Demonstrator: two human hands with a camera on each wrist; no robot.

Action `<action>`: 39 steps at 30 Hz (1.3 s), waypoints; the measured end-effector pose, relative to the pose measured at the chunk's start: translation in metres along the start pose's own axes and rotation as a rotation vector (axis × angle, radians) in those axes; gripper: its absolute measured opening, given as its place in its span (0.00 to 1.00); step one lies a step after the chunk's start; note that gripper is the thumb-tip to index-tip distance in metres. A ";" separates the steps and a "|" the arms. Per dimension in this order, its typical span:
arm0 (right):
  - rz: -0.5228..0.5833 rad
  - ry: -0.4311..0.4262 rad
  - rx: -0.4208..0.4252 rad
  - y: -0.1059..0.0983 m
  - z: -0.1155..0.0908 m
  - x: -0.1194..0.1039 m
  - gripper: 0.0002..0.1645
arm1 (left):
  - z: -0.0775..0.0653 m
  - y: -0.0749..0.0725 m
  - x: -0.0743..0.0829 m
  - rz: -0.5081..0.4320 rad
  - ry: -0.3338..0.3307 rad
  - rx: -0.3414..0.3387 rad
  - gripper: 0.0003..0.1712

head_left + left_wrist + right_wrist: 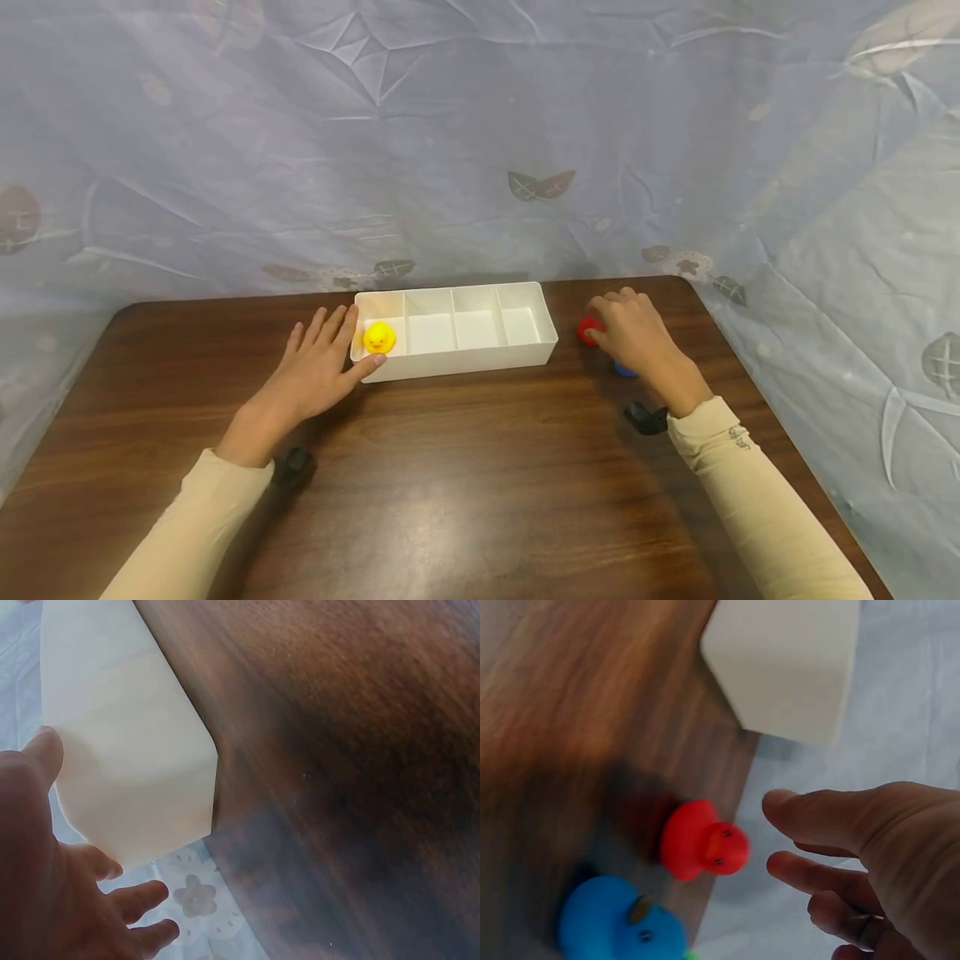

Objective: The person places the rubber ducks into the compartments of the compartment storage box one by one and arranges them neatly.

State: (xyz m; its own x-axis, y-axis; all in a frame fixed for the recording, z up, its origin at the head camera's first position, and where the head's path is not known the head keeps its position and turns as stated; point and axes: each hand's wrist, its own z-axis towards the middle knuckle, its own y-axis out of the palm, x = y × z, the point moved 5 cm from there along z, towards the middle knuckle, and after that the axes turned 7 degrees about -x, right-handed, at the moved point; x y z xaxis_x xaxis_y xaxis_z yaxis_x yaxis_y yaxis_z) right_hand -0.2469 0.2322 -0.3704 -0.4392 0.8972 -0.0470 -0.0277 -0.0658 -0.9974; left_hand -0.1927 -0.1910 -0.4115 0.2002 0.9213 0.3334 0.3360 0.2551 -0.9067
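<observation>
Fingers spread, the left grip [311,371] lies against the tray [465,362], seemingly to steady it. The right grip [637,333], parted and empty, hovers beside the red duck [694,844] on the counter [435,467].

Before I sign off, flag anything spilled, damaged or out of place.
Nothing stands out: no spill or damage shows. The white tray stands on the table with the yellow duck in its leftmost compartment; the red duck and blue toy are near the right hand.

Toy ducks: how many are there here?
3: a yellow duck in the leftmost compartment of the white tray, a red duck near the right hand, a blue duck beside the red one. More may be hidden.
</observation>
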 end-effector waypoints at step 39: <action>0.052 -0.028 0.069 -0.008 0.009 0.012 0.21 | 0.001 0.001 -0.003 0.004 -0.014 -0.007 0.59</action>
State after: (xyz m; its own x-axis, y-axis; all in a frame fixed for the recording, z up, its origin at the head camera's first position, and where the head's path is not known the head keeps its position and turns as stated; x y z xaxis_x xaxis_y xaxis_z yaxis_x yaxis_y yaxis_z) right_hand -0.2604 0.2397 -0.3628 -0.4665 0.8793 -0.0958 -0.0660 -0.1426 -0.9876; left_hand -0.1942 -0.1931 -0.4134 0.1882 0.9263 0.3264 0.3416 0.2498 -0.9060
